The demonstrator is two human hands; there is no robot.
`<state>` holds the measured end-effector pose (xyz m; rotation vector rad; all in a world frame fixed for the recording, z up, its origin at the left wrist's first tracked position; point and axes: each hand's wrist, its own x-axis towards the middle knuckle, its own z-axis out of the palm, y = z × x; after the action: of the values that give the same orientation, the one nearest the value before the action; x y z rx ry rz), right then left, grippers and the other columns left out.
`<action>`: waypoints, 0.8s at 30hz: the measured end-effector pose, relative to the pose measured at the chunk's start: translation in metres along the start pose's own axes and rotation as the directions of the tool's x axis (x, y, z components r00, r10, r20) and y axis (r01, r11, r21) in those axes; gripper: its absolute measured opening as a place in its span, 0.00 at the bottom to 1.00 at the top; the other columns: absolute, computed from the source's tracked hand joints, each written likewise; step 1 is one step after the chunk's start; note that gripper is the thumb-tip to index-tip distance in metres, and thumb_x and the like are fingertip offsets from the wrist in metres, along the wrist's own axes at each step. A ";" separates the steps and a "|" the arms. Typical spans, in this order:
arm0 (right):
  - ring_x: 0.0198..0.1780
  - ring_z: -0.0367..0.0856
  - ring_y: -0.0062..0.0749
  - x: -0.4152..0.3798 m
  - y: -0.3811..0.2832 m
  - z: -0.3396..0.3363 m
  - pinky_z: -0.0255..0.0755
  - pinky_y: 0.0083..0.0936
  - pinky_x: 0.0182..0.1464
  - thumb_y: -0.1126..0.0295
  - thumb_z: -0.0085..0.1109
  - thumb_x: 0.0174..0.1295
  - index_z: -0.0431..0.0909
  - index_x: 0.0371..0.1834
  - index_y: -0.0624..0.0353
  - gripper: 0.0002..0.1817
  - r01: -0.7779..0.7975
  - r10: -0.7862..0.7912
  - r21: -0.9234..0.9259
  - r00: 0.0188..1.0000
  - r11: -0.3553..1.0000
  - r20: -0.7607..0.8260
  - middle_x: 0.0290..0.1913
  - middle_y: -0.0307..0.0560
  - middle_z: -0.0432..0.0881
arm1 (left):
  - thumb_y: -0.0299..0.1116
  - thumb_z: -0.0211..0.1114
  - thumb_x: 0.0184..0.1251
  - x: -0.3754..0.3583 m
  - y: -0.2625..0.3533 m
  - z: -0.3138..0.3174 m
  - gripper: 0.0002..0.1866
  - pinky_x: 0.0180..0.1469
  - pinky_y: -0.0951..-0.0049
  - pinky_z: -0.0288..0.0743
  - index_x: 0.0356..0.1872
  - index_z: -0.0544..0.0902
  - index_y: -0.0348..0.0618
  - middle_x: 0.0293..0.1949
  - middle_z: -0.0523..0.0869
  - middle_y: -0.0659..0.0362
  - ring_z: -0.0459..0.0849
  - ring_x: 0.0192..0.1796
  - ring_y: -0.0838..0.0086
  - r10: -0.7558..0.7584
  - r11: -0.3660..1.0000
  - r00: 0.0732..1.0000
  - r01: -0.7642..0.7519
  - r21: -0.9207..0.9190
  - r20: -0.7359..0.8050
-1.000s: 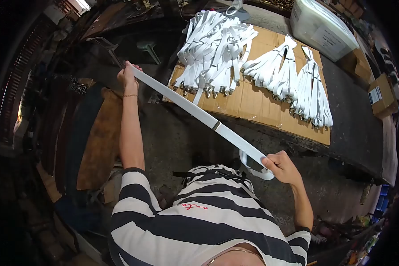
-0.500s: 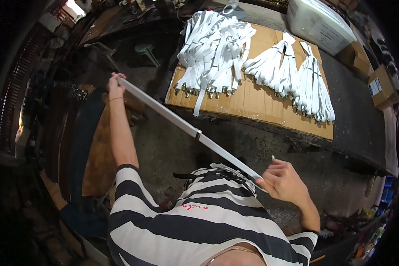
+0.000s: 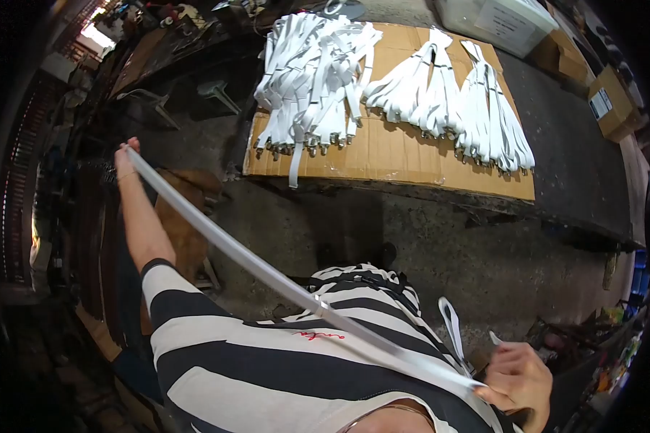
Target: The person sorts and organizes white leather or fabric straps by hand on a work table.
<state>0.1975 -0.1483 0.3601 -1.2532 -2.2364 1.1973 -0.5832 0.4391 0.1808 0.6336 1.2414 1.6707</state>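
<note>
A long white strap (image 3: 227, 249) runs diagonally across my striped shirt, bowed a little, with a small buckle or slider near its middle. At the upper left, my left hand (image 3: 127, 157) is closed on one end of it. My right hand (image 3: 516, 379), in a fist at the lower right, grips the other end, and a looped white piece hangs beside it. On the cardboard sheet (image 3: 404, 162) lie a large heap of white straps (image 3: 307, 79) and, to its right, bundled white straps (image 3: 419, 90) and another bundle (image 3: 490, 119), with metal clips at their lower ends.
The cardboard lies on a dark table (image 3: 570, 159). Behind it stand a translucent plastic bin (image 3: 495, 25) and a cardboard box (image 3: 614, 105). A stool (image 3: 219, 94) is beyond the table's left side, and a brown seat (image 3: 177, 231) is near my left arm.
Both hands have moved outward and lower in the view, the left to the left, the right to the right. The strap, straight before, now bows. The table scene has shifted slightly left and up.
</note>
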 end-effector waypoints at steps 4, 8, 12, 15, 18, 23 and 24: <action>0.19 0.70 0.36 -0.023 -0.009 -0.005 0.66 0.33 0.27 0.67 0.60 0.54 0.67 0.13 0.57 0.16 0.017 -0.023 -0.037 0.987 0.999 -0.159 0.15 0.41 0.68 | 0.32 0.51 0.69 0.005 0.026 0.014 0.15 0.46 0.63 0.82 0.49 0.73 0.29 0.44 0.80 0.48 0.83 0.43 0.59 0.095 0.993 0.994 -0.091 -0.072 0.062; 0.16 0.68 0.37 -0.008 0.024 -0.006 0.68 0.31 0.28 0.63 0.64 0.54 0.66 0.11 0.57 0.20 -0.091 0.049 -0.248 0.984 0.964 -0.171 0.11 0.40 0.65 | 0.36 0.53 0.69 -0.089 -0.053 0.116 0.15 0.44 0.70 0.77 0.34 0.78 0.32 0.30 0.82 0.53 0.81 0.35 0.67 0.180 0.977 0.955 -0.201 0.071 0.234; 0.17 0.69 0.39 0.023 0.073 0.004 0.67 0.33 0.29 0.64 0.60 0.58 0.65 0.11 0.57 0.21 -0.150 0.058 -0.349 0.964 0.925 -0.258 0.12 0.43 0.67 | 0.41 0.53 0.70 -0.244 -0.117 0.208 0.16 0.37 0.70 0.72 0.26 0.75 0.39 0.21 0.77 0.55 0.77 0.29 0.70 0.056 0.998 0.953 -0.065 0.020 0.297; 0.18 0.72 0.46 0.046 0.112 0.014 0.67 0.36 0.28 0.62 0.55 0.61 0.69 0.13 0.59 0.20 -0.148 0.067 -0.304 0.963 0.941 -0.262 0.13 0.49 0.70 | 0.43 0.54 0.69 -0.383 -0.166 0.254 0.15 0.27 0.71 0.73 0.27 0.74 0.43 0.19 0.75 0.58 0.76 0.22 0.72 -0.132 0.989 0.948 0.107 0.100 0.290; 0.19 0.74 0.51 0.045 0.150 0.010 0.67 0.37 0.24 0.59 0.57 0.60 0.77 0.18 0.61 0.19 -0.355 0.334 -0.193 0.933 0.915 -0.136 0.15 0.55 0.73 | 0.43 0.53 0.71 -0.443 -0.220 0.243 0.15 0.31 0.69 0.75 0.31 0.73 0.42 0.21 0.76 0.58 0.77 0.24 0.71 -0.230 0.955 0.875 0.288 -0.074 0.427; 0.22 0.80 0.41 0.017 0.188 -0.003 0.70 0.30 0.25 0.60 0.63 0.55 0.79 0.24 0.63 0.15 -0.423 0.420 0.025 0.903 0.906 0.089 0.18 0.52 0.78 | 0.47 0.57 0.67 -0.459 -0.260 0.183 0.17 0.45 0.66 0.75 0.38 0.76 0.41 0.29 0.78 0.61 0.77 0.34 0.72 -0.365 0.898 0.920 0.389 -0.208 0.145; 0.22 0.81 0.39 0.013 0.195 -0.003 0.70 0.30 0.26 0.62 0.64 0.55 0.80 0.25 0.63 0.13 -0.469 0.460 0.067 0.881 0.881 0.114 0.18 0.51 0.78 | 0.47 0.56 0.68 -0.464 -0.264 0.175 0.17 0.45 0.67 0.74 0.39 0.76 0.41 0.32 0.78 0.62 0.77 0.37 0.73 -0.405 0.888 0.904 0.425 -0.175 0.139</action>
<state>0.2990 -0.0841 0.2065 -1.7963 -1.9670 1.5343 -0.1398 0.1190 0.0538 0.2926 1.0316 1.3621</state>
